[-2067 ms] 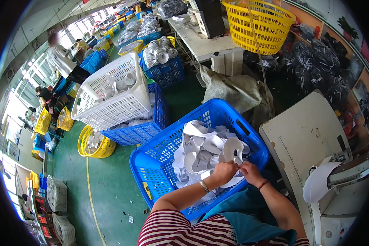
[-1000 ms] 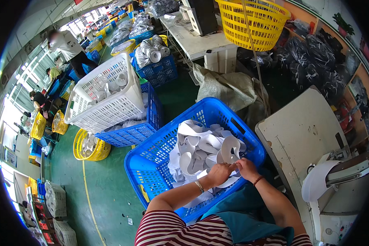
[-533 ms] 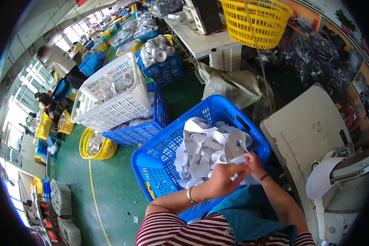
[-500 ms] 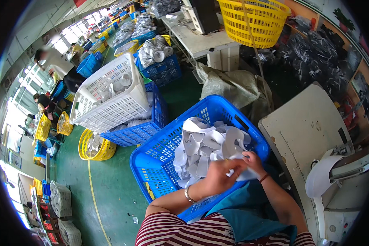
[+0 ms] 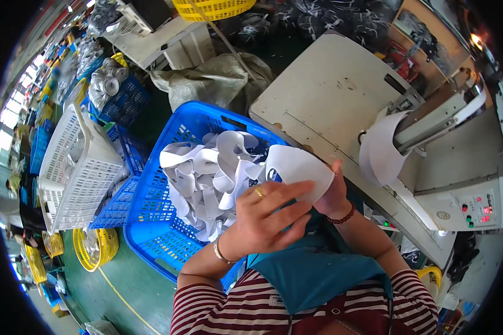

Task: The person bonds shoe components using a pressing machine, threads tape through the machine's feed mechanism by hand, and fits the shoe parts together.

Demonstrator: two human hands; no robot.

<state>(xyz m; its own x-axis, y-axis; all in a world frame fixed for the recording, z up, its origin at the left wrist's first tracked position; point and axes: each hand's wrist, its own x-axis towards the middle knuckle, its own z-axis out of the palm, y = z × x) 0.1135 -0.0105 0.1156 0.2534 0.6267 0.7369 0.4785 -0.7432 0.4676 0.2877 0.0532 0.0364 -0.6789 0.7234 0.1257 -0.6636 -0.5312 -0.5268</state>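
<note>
A curved white piece is held up between 2 bare hands beside a workshop desk, at the right-hand side of a blue basket. Its long axis slants from upper left, by the basket's rim, down to the right, where the right hand sits behind the lower end — thumb upright just beside the edge, the other fingers hidden, so whether that grip is closed cannot be told. The left hand, a ring on 1 finger, reaches across from lower left; its grip is apart, the fingers spread and slightly blurred in front of the piece's lower edge, though whether the tips press on it is unclear. The piece thus lies up and to the right of the left hand, up and to the left of the right — the right being nearer its lower end. Inside the basket is a heap of similar white pieces. Farther right, 1 white band drapes over the metal arm of a machine with red and green buttons. Beyond the basket slumps a pale woven sack; at left, a white basket overlaps a blue crate, near a yellow basket on the green floor.
</note>
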